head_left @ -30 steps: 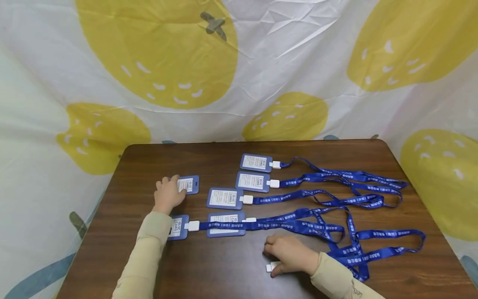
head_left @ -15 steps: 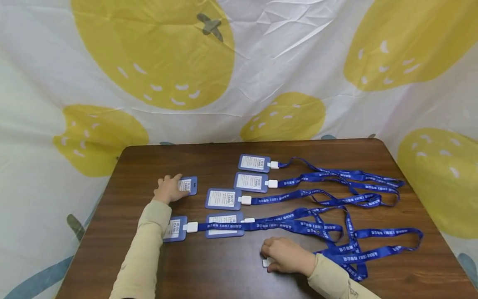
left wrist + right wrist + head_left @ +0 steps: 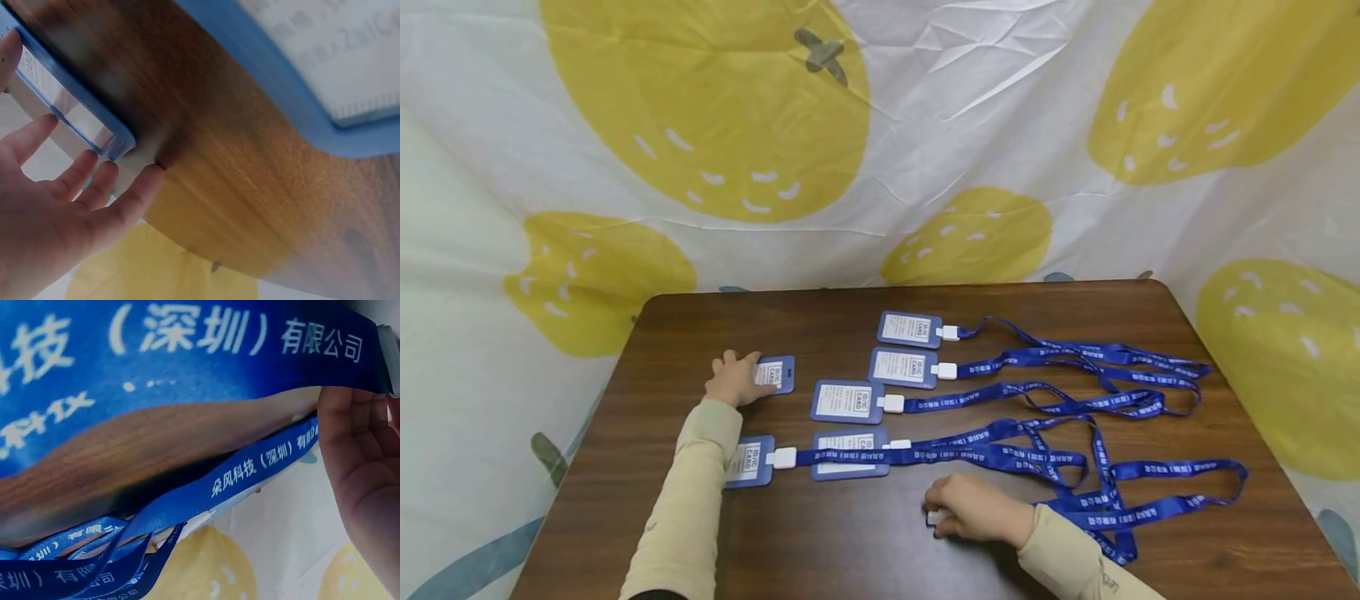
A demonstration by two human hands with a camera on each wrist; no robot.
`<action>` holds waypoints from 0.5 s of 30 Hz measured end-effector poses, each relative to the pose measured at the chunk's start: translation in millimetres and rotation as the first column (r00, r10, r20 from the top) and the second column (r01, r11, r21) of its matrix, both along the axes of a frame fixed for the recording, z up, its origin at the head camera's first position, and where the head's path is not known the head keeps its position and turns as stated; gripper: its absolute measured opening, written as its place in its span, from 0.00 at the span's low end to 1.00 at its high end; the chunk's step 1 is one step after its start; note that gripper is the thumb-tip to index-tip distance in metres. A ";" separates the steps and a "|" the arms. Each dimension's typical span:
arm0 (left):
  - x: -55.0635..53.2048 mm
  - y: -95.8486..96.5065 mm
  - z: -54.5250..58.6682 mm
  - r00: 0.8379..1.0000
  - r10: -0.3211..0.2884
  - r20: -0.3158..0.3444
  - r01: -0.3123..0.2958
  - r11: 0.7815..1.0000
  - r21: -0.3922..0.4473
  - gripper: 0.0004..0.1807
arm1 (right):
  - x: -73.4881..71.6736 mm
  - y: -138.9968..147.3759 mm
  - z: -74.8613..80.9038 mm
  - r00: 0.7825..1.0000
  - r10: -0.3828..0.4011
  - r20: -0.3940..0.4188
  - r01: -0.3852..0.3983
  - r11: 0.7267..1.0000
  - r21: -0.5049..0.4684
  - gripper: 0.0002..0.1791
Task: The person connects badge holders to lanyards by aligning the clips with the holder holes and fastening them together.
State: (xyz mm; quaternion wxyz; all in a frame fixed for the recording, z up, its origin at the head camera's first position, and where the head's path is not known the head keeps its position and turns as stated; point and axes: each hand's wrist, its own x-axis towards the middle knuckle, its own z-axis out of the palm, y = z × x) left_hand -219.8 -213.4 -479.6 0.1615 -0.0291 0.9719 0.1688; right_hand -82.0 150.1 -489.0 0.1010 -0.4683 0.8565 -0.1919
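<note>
At the left of the table, my left hand (image 3: 732, 379) holds a loose blue ID card holder (image 3: 781, 374) by its edges. The left wrist view shows thumb and fingertips at opposite edges of that card holder (image 3: 75, 103). My right hand (image 3: 976, 508) pinches the white clip (image 3: 933, 518) of a blue lanyard low over the table's front middle. In the right wrist view the printed lanyard (image 3: 187, 347) runs to the clip (image 3: 390, 353) at the fingers. Most of the clip is hidden by the fingers.
Several card holders, such as the top one (image 3: 910, 328), lie clipped to lanyards whose straps (image 3: 1120, 354) overlap on the right. Another clipped holder (image 3: 752, 461) lies beside my left forearm, its strap crossing a neighbouring holder (image 3: 850, 471). A patterned cloth (image 3: 775, 250) hangs behind the table (image 3: 820, 542).
My right hand has shifted slightly left and away from me with the clip, and its fingers now cover more of it. My left hand stays almost still on the card holder.
</note>
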 end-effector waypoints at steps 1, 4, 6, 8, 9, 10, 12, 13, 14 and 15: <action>-0.4 0.0 -0.1 1.000 0.003 0.002 -0.003 1.000 0.001 0.41 | -1.8 0.7 0.7 1.000 0.010 0.009 -0.009 0.999 -0.036 0.10; -1.5 -0.4 -0.9 1.000 0.010 0.000 -0.010 1.000 0.007 0.41 | -7.8 1.9 4.5 0.999 0.019 0.032 -0.015 0.990 -0.139 0.08; -2.4 -1.1 -1.9 1.000 0.011 -0.008 -0.011 1.000 0.012 0.41 | -11.7 2.4 8.8 0.997 -0.004 0.083 0.019 0.983 -0.182 0.06; -3.6 -2.3 -3.0 1.000 0.013 -0.016 -0.012 1.000 0.019 0.41 | -15.8 2.8 14.0 0.982 -0.043 0.183 0.078 0.979 -0.190 0.04; -4.2 -2.9 -3.7 1.000 0.015 -0.019 -0.015 1.000 0.022 0.41 | -17.9 3.1 16.7 0.970 -0.067 0.233 0.113 0.976 -0.186 0.03; -5.0 -3.6 -4.5 1.000 0.017 -0.024 -0.017 1.000 0.024 0.41 | -19.9 3.5 18.8 0.956 -0.091 0.280 0.145 0.973 -0.180 0.03; -6.2 -5.2 -5.9 0.999 0.024 -0.034 -0.023 0.999 0.033 0.41 | -24.0 4.5 23.0 0.931 -0.125 0.344 0.197 0.963 -0.182 0.05; -6.7 -5.7 -6.4 0.999 0.030 -0.039 -0.028 0.999 0.038 0.41 | -26.3 5.0 24.4 0.925 -0.138 0.355 0.214 0.959 -0.187 0.06; -7.1 -6.2 -6.7 0.998 0.034 -0.046 -0.032 0.999 0.043 0.41 | -28.7 5.7 25.5 0.926 -0.146 0.349 0.225 0.954 -0.198 0.08; -7.4 -6.7 -7.3 0.998 0.035 -0.057 -0.032 0.998 0.050 0.40 | -31.2 6.6 26.6 0.928 -0.153 0.341 0.234 0.949 -0.212 0.10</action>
